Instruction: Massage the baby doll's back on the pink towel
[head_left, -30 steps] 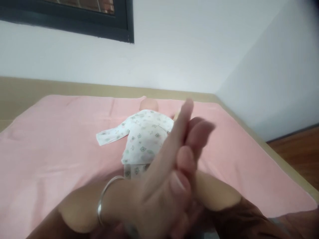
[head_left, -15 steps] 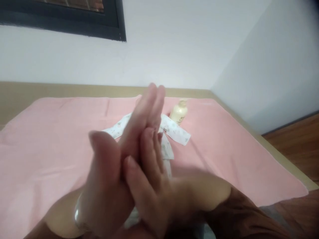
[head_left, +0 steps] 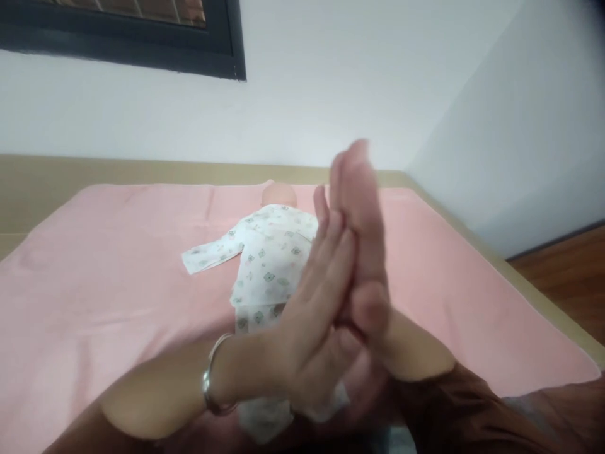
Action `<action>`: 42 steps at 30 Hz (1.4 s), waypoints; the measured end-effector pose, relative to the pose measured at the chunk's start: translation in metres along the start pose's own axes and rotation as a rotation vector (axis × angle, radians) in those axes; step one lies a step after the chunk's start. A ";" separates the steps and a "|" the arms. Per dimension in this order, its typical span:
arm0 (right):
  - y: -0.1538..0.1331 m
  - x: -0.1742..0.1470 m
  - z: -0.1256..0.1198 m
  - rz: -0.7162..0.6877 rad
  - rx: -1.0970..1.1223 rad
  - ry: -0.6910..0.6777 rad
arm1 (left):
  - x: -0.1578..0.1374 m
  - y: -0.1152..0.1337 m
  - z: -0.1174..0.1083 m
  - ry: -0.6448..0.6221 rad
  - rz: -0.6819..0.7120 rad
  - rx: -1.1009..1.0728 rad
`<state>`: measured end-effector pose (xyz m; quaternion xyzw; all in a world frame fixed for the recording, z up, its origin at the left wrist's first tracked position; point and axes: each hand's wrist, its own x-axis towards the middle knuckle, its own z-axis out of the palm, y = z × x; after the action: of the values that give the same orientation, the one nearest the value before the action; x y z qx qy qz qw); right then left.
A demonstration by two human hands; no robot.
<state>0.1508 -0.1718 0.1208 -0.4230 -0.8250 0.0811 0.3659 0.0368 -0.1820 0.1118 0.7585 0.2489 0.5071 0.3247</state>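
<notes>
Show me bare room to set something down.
Pink blanket lies bare left of the printed shirt and between the right hand and the right-side tan border. Crowded: the middle, where that hand meets the left hand before the shirt.

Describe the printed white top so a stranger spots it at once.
Find the pink blanket below the white wall. Near its middle, partly hidden by the left hand, the printed white top lies just below a rounded head. The lower garment shares its grey-green print, but only the top shows a long sleeve, stretched toward picture left.
</notes>
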 end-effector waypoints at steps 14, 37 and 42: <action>0.127 0.044 0.099 0.186 -0.088 -0.117 | 0.036 -0.194 -0.056 0.212 -0.417 0.490; 0.095 0.032 0.084 0.076 -0.288 -0.267 | 0.031 -0.195 -0.053 0.244 -0.423 0.485; 0.116 0.043 0.073 0.052 -0.170 -0.413 | 0.031 -0.195 -0.053 0.254 -0.425 0.481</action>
<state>0.1595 -0.0530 0.0397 -0.4477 -0.8752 0.1055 0.1502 -0.0108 -0.0179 -0.0006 0.6755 0.5522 0.4453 0.2012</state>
